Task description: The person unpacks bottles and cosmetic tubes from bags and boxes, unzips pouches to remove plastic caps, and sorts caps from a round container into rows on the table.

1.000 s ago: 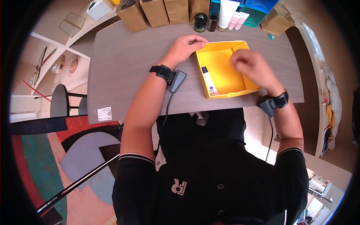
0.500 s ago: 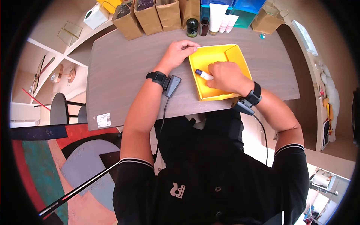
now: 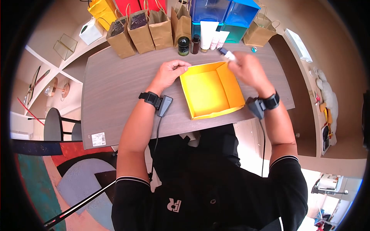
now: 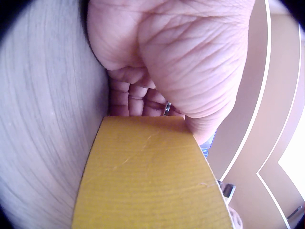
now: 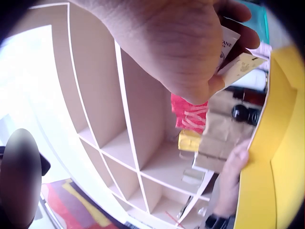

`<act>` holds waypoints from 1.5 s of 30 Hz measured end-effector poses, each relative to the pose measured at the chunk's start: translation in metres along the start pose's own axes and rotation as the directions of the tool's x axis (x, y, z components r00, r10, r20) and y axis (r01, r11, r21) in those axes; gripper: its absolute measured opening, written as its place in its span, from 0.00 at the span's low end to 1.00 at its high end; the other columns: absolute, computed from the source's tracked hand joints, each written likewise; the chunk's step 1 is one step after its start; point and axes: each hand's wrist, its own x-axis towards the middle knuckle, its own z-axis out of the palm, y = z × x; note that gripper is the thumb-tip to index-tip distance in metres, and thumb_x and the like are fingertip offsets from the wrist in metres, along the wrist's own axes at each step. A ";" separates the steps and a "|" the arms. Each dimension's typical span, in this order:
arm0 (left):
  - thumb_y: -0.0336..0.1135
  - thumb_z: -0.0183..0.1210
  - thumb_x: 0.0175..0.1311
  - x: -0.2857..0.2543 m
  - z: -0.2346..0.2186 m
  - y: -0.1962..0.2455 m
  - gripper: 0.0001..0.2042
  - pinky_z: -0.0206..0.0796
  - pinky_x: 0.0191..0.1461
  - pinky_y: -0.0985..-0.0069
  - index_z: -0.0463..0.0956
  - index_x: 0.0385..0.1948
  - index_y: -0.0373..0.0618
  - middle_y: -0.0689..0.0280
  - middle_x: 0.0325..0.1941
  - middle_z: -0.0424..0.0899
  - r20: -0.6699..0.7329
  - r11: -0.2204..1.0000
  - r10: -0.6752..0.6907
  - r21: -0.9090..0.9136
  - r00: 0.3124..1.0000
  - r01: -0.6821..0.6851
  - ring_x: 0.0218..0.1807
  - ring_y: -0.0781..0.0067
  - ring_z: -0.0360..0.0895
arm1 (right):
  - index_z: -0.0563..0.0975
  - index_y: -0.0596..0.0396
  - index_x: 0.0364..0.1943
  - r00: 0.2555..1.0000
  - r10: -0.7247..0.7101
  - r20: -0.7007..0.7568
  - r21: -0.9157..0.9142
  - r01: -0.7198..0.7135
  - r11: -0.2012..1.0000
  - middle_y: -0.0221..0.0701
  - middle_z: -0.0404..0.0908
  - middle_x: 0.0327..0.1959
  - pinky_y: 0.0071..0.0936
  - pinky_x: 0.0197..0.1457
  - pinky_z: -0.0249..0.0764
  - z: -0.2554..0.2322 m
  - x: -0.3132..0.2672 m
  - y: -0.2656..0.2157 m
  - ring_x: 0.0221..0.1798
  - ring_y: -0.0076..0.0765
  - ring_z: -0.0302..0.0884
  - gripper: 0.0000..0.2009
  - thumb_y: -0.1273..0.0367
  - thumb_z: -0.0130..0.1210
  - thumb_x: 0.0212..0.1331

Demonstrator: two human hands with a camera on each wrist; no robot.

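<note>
A small white tube with a dark blue cap [image 3: 228, 55] is pinched in my right hand [image 3: 248, 71], raised by the back right corner of the yellow open box [image 3: 204, 90]. Seen from the right wrist, part of the tube's printed side and its pale end [image 5: 240, 68] stick out past the fingers. My left hand [image 3: 169, 75] holds the box at its back left corner. In the left wrist view the thumb lies at the rim of the yellow wall [image 4: 147, 176], with the other fingers curled behind it.
Behind the box stand a dark jar [image 3: 183, 45], a brown bottle [image 3: 195, 44], a large white tube [image 3: 208, 34] and two pinkish tubes [image 3: 218, 40]. Several kraft bags [image 3: 140, 36] and blue-teal drawers [image 3: 235, 32] line the back. A small teal item [image 3: 254, 49] lies right.
My right hand reached into the box, took the small tube from its left side and lifted it out toward the back right. The left hand stayed at the box's corner.
</note>
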 end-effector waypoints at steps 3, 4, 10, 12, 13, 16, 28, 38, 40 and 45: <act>0.35 0.61 0.71 0.000 0.001 0.000 0.12 0.71 0.54 0.79 0.85 0.47 0.37 0.67 0.43 0.88 -0.003 1.000 -0.009 -0.002 1.000 0.009 0.46 0.81 0.80 | 0.82 0.55 0.37 0.995 0.075 -0.060 -0.229 -0.087 0.969 0.48 0.85 0.37 0.49 0.44 0.80 0.010 0.031 0.059 0.42 0.56 0.84 0.14 0.59 0.53 0.61; 0.36 0.62 0.70 0.000 0.002 0.001 0.12 0.71 0.52 0.80 0.85 0.47 0.38 0.67 0.42 0.88 -0.021 1.000 -0.017 0.007 1.000 0.017 0.45 0.81 0.80 | 0.82 0.54 0.39 0.992 0.103 -0.075 -0.361 -0.123 0.924 0.47 0.85 0.38 0.48 0.44 0.80 0.020 0.040 0.079 0.43 0.55 0.85 0.14 0.59 0.52 0.62; 0.36 0.62 0.70 -0.001 0.001 0.003 0.13 0.71 0.53 0.80 0.85 0.47 0.38 0.66 0.42 0.88 -0.004 1.000 0.010 -0.001 1.000 -0.010 0.46 0.80 0.81 | 0.79 0.54 0.48 0.995 0.084 -0.048 -0.549 -0.097 0.830 0.42 0.81 0.49 0.43 0.50 0.81 0.067 0.069 0.150 0.51 0.52 0.83 0.14 0.62 0.51 0.64; 0.36 0.62 0.70 -0.002 0.002 0.004 0.13 0.71 0.53 0.80 0.85 0.48 0.38 0.66 0.42 0.88 -0.008 1.000 0.008 0.002 1.000 -0.008 0.46 0.80 0.80 | 0.78 0.54 0.49 0.998 0.046 -0.050 -0.520 -0.065 0.852 0.42 0.80 0.51 0.43 0.53 0.80 0.064 0.067 0.146 0.55 0.52 0.81 0.15 0.62 0.53 0.64; 0.36 0.62 0.70 -0.002 0.002 0.005 0.13 0.71 0.53 0.80 0.85 0.48 0.38 0.66 0.42 0.88 -0.015 1.000 0.001 0.002 1.000 -0.001 0.46 0.80 0.80 | 0.78 0.54 0.51 0.996 0.008 -0.091 -0.418 -0.046 0.907 0.42 0.79 0.52 0.43 0.55 0.78 0.064 0.060 0.145 0.58 0.51 0.78 0.16 0.61 0.55 0.62; 0.35 0.62 0.70 -0.001 0.002 0.003 0.12 0.71 0.53 0.80 0.85 0.48 0.38 0.66 0.42 0.88 -0.005 0.999 -0.007 -0.034 1.000 0.007 0.45 0.80 0.80 | 0.78 0.52 0.54 0.986 -0.018 -0.164 -0.303 -0.033 0.952 0.41 0.78 0.53 0.44 0.60 0.76 0.056 0.046 0.132 0.63 0.50 0.74 0.19 0.60 0.59 0.60; 0.33 0.62 0.71 -0.002 0.002 0.006 0.12 0.72 0.55 0.80 0.84 0.48 0.36 0.66 0.44 0.88 0.011 0.998 0.004 -0.056 1.000 -0.003 0.47 0.80 0.81 | 0.80 0.47 0.56 0.977 0.185 -0.103 -0.289 -0.207 0.935 0.44 0.81 0.55 0.45 0.60 0.76 0.069 0.069 0.138 0.58 0.52 0.80 0.18 0.65 0.52 0.62; 0.32 0.61 0.71 -0.001 0.003 0.003 0.10 0.73 0.56 0.78 0.84 0.47 0.37 0.66 0.44 0.88 0.021 0.995 -0.010 -0.099 1.000 0.013 0.48 0.79 0.81 | 0.76 0.48 0.59 0.972 0.077 -0.221 -0.260 -0.135 0.956 0.45 0.78 0.56 0.48 0.61 0.75 0.083 0.066 0.146 0.60 0.55 0.76 0.21 0.64 0.57 0.60; 0.32 0.61 0.71 0.001 0.003 -0.003 0.10 0.73 0.56 0.78 0.84 0.47 0.37 0.66 0.44 0.88 0.014 0.997 0.020 -0.077 1.000 -0.018 0.48 0.79 0.82 | 0.76 0.50 0.59 0.961 0.075 -0.265 -0.197 -0.130 0.972 0.46 0.77 0.56 0.49 0.60 0.74 0.083 0.057 0.139 0.59 0.57 0.76 0.21 0.64 0.58 0.60; 0.34 0.62 0.71 -0.002 0.000 0.000 0.11 0.73 0.55 0.79 0.84 0.47 0.37 0.67 0.43 0.89 0.006 0.997 0.070 -0.033 0.998 -0.070 0.47 0.81 0.81 | 0.77 0.59 0.54 0.983 0.105 -0.153 0.108 -0.089 0.990 0.44 0.81 0.43 0.39 0.52 0.76 0.073 0.017 0.126 0.46 0.46 0.80 0.19 0.67 0.60 0.61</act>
